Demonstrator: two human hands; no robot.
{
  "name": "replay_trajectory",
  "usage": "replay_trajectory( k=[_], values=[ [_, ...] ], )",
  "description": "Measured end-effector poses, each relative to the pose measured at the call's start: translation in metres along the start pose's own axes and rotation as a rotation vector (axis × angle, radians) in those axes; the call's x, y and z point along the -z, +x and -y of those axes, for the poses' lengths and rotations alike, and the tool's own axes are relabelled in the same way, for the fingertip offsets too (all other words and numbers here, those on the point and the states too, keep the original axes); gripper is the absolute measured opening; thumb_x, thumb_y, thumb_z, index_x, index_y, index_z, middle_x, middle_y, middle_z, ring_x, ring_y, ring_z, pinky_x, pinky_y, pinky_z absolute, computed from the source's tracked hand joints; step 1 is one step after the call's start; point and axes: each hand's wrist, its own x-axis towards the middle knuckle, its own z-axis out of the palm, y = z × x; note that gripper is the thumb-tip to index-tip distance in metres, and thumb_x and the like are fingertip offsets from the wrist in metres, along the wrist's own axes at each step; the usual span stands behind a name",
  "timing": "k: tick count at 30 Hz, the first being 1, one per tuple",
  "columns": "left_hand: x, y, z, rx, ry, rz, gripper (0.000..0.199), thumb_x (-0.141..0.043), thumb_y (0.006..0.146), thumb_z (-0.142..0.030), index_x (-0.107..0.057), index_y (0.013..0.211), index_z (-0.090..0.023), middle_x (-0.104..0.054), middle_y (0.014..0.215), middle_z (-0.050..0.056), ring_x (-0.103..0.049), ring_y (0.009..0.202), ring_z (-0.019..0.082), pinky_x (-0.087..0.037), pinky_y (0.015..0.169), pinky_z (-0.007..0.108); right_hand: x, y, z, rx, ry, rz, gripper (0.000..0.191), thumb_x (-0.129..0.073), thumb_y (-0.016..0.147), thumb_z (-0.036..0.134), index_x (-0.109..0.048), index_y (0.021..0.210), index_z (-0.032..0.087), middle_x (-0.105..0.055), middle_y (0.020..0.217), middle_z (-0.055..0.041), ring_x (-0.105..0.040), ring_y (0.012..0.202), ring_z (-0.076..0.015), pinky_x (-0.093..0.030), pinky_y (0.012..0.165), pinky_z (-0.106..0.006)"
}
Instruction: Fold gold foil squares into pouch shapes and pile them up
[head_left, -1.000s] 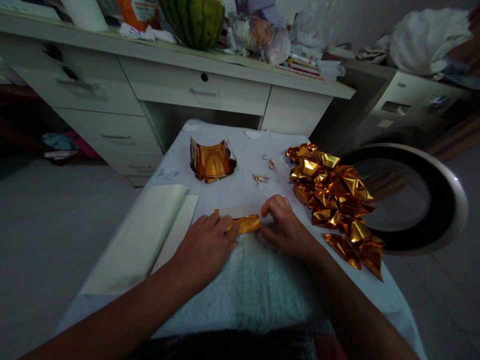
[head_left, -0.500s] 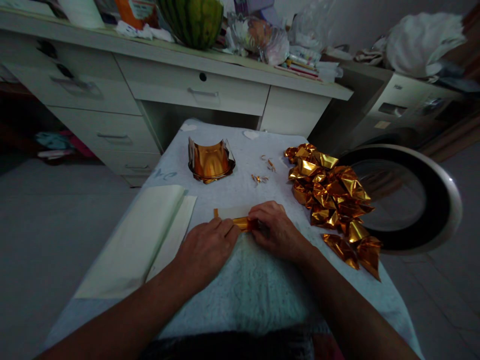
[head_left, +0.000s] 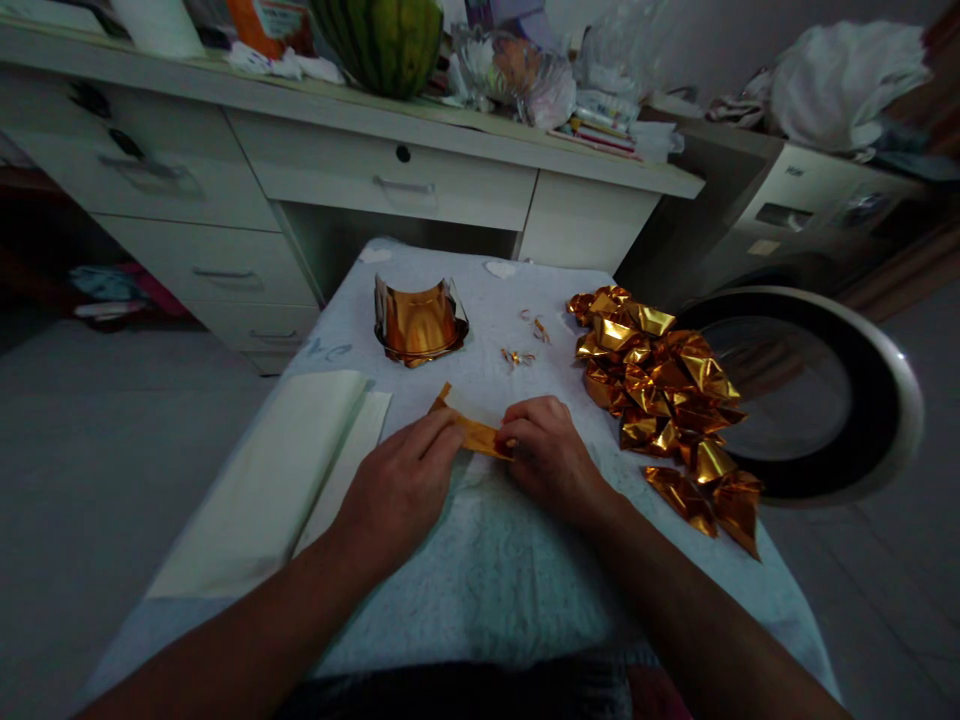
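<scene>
Between my hands is a narrow folded piece of gold foil paper (head_left: 481, 438), with a pale sheet (head_left: 480, 402) along its far side. My left hand (head_left: 409, 470) pinches the left part of the foil paper, whose end sticks up past my fingers. Curled fingers of my right hand (head_left: 551, 455) grip its right end. Beyond my hands stands a curved stack of gold foil sheets (head_left: 421, 322). To the right lies a heap of folded gold foil pieces (head_left: 660, 375). Small gold foil scraps (head_left: 517, 357) rest between stack and heap.
A pale cloth covers the table (head_left: 540, 570). Folded cream paper (head_left: 262, 490) lies along its left side. Behind stands a white desk (head_left: 390, 190) carrying a watermelon (head_left: 379, 45) and bags. The open round door (head_left: 892, 400) of a washing machine (head_left: 810, 200) reaches close to the table's right edge.
The foil paper has been lifted and tilted, its left end now angled up and away. My left hand has shifted slightly left and turned; my right hand keeps its grip.
</scene>
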Motion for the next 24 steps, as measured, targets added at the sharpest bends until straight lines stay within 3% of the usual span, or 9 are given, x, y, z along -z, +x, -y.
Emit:
replay_trajectory(
  k=[4, 7, 11, 15, 20, 24],
  values=[
    [0.001, 0.002, 0.003, 0.076, -0.146, 0.08, 0.027, -0.047, 0.088, -0.007, -0.057, 0.113, -0.014, -0.06, 0.121, 0.013, -0.063, 0.108, 0.024, -0.056, 0.091, 0.037, -0.001, -0.001, 0.004, 0.04, -0.044, -0.036, 0.026, -0.054, 0.077, 0.001, -0.06, 0.092, 0.021, -0.061, 0.102, -0.0052, -0.049, 0.094, -0.0212, -0.037, 0.081, -0.036],
    [0.001, 0.002, 0.006, 0.113, -0.196, 0.191, 0.02, -0.05, 0.089, -0.011, -0.059, 0.106, -0.015, -0.061, 0.116, 0.011, -0.062, 0.107, 0.024, -0.055, 0.091, 0.039, -0.002, 0.0, 0.007, 0.064, -0.049, 0.007, 0.018, -0.054, 0.082, 0.005, -0.06, 0.089, 0.02, -0.062, 0.1, -0.0049, -0.049, 0.093, -0.0205, -0.036, 0.08, -0.036],
    [0.005, 0.001, 0.005, 0.125, -0.086, 0.285, 0.018, -0.056, 0.086, -0.015, -0.065, 0.101, -0.017, -0.064, 0.117, 0.011, -0.058, 0.102, 0.031, -0.052, 0.086, 0.051, -0.003, 0.001, 0.008, 0.067, -0.032, 0.141, 0.014, -0.054, 0.084, 0.006, -0.06, 0.084, 0.018, -0.064, 0.092, -0.004, -0.05, 0.089, -0.0194, -0.035, 0.08, -0.035],
    [0.01, 0.002, -0.002, 0.15, 0.062, 0.237, 0.02, -0.059, 0.08, -0.013, -0.069, 0.095, -0.022, -0.055, 0.139, 0.007, -0.048, 0.114, 0.04, -0.045, 0.085, 0.059, -0.001, 0.002, 0.009, 0.034, -0.019, 0.236, 0.016, -0.054, 0.085, 0.007, -0.063, 0.09, 0.019, -0.064, 0.09, -0.0038, -0.051, 0.09, -0.0198, -0.035, 0.082, -0.035],
    [0.004, 0.004, -0.004, 0.058, -0.203, 0.326, 0.025, -0.056, 0.084, -0.012, -0.064, 0.106, -0.019, -0.065, 0.116, 0.009, -0.057, 0.106, 0.026, -0.05, 0.089, 0.044, 0.001, 0.002, 0.01, 0.026, 0.002, 0.244, 0.015, -0.054, 0.087, 0.011, -0.065, 0.092, 0.021, -0.064, 0.092, -0.0038, -0.051, 0.092, -0.0208, -0.035, 0.083, -0.036],
    [-0.002, 0.005, -0.003, 0.083, -0.233, 0.337, 0.016, -0.059, 0.088, -0.019, -0.065, 0.102, -0.018, -0.066, 0.107, 0.008, -0.059, 0.102, 0.024, -0.051, 0.09, 0.043, 0.002, 0.001, 0.01, 0.019, 0.022, 0.227, 0.014, -0.058, 0.085, 0.011, -0.065, 0.093, 0.021, -0.064, 0.094, -0.004, -0.051, 0.092, -0.0209, -0.035, 0.084, -0.036]
  ],
)
